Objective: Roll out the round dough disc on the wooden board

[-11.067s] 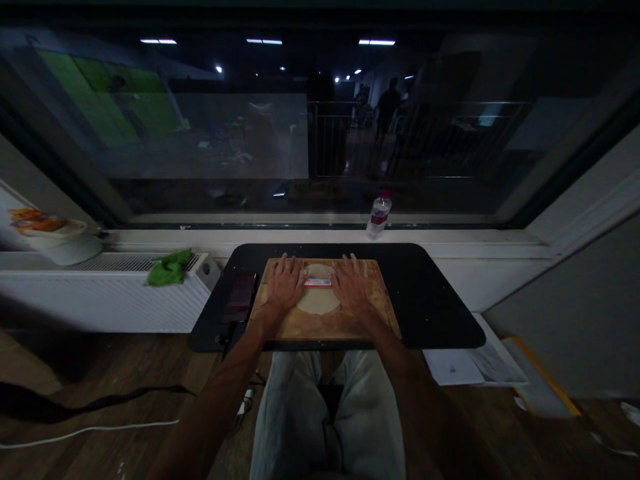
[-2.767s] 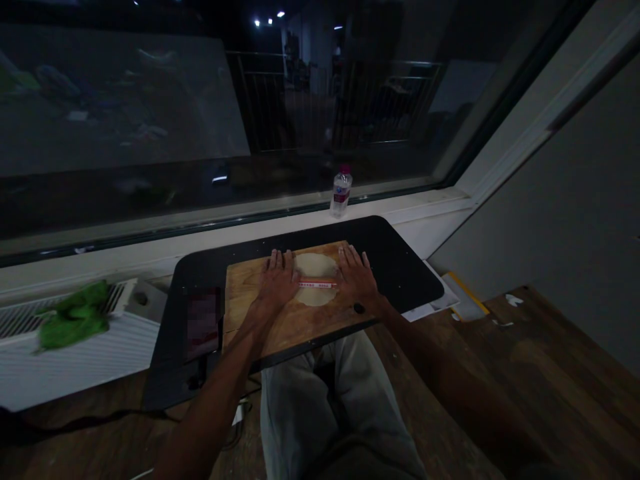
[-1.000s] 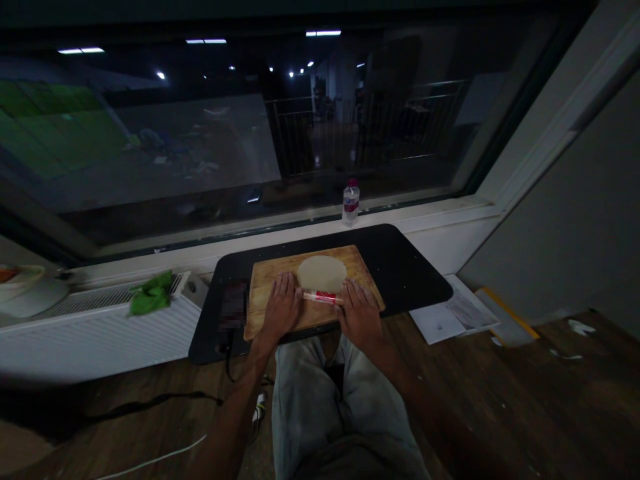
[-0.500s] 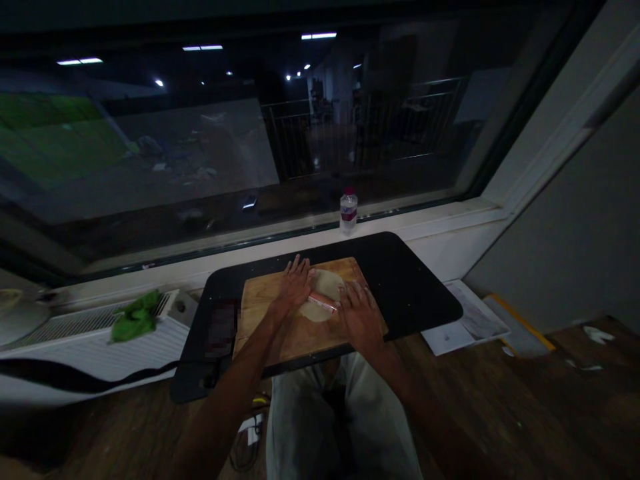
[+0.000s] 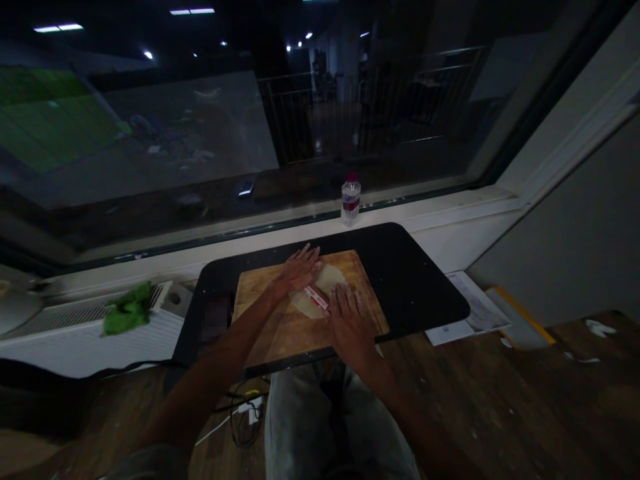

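Observation:
A thin, pale sheet of dough [image 5: 333, 274] lies on a wooden cutting board [image 5: 270, 340]. Across it runs a slim red-and-white cylinder with printed lettering [image 5: 317, 298], slanting from upper left to lower right. My left hand [image 5: 299, 267] lies flat over the cylinder's upper-left end, fingers stretched toward the window. Over the lower-right end rests my right hand [image 5: 349, 320], its fingers extended across the near right part of the dough. Both palms hide the cylinder's ends, and neither hand's fingers are wrapped round it.
The board sits on a black tabletop [image 5: 415, 287]. Left of the board lies a dark, blurred flat object [image 5: 217, 317]. A water bottle [image 5: 351, 200] stands on the windowsill. A green cloth [image 5: 128, 309] lies on the radiator [image 5: 155, 337]; cables [image 5: 245, 427] lie on the floor below.
The cylinder has turned to a steeper slant, and its printed side now faces up. My right hand has shifted left and slightly nearer; my left fingers point more to the right. The view has tilted down.

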Available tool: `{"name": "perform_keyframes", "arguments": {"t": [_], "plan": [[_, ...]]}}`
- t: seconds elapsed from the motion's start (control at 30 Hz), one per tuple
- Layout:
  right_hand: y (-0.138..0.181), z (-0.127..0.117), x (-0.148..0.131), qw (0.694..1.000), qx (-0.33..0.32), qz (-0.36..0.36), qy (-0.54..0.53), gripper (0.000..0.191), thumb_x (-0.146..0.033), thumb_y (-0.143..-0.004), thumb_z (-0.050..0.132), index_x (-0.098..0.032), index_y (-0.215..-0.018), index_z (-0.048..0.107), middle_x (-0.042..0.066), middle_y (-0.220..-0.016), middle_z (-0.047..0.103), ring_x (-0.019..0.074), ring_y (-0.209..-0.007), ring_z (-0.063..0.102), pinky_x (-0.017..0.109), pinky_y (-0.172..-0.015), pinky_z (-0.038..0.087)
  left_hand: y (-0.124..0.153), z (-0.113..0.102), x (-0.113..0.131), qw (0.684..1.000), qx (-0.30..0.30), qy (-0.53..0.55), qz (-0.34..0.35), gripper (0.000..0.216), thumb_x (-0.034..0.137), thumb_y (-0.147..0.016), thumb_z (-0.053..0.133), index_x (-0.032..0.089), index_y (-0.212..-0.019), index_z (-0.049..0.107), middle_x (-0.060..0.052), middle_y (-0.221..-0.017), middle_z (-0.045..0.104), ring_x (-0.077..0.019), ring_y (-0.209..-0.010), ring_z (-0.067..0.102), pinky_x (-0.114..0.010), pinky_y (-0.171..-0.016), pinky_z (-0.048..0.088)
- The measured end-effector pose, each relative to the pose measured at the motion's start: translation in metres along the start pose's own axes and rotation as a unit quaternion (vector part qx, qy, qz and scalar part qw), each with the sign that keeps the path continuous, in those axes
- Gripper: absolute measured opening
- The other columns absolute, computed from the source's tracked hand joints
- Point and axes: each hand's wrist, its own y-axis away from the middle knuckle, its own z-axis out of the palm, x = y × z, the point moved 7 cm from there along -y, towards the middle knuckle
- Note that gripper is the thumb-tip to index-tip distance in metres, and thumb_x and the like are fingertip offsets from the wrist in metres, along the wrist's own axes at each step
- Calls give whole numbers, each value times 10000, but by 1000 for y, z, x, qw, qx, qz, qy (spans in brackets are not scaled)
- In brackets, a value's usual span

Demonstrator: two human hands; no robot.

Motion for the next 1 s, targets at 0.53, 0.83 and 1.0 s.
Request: {"name": "perform_keyframes", "arguments": {"t": [0.53,0.83,1.0], "plan": [[20,8,-58,998,-33,29,-50,676,-268,-1119,527,-9,-1733,412,290,-1773,416,403,-1686,390,599,-1310,432,51,3,-17,996,72,-49,8,669,218,-1060,452,68,-1712,462,-196,-1747,520,-333,-1740,282,-559,-1405,319],[27,5,-73,998,-20,19,-52,568,-198,-1136,481,-14,-1672,516,258,-1755,470,354,-1657,451,526,-1336,411,68,7,-26,995,98,-32,14,754,186,-1040,429,54,-1772,303,-210,-1781,465,-337,-1754,227,-601,-1403,306],[32,3,-79,999,-3,-8,-50,601,-199,-1105,517,-41,-1685,518,232,-1745,501,351,-1653,455,523,-1353,393,84,10,-32,992,121,28,-28,737,212,-1069,375,51,-1780,264,-235,-1804,412,-330,-1752,243,-591,-1404,311]]}}
